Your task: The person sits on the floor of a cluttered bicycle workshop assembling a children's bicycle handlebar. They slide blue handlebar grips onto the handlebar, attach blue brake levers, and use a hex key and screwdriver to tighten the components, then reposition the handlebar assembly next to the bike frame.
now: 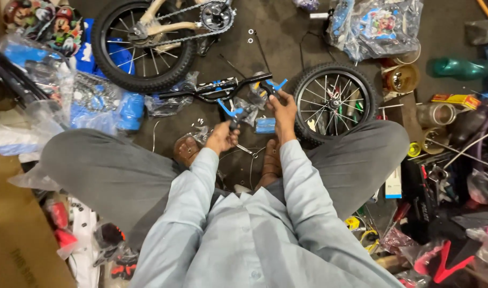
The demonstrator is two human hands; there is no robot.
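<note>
We grip a lever (226, 111) in each hand: left hand (221, 137), right hand (283, 109). Risk: handlebar (217, 88) twisting loose.

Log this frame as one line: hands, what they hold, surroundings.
left hand: grips blue brake lever | right hand: grips second lever | handlebar on floor ahead | loose wheel right
</note>
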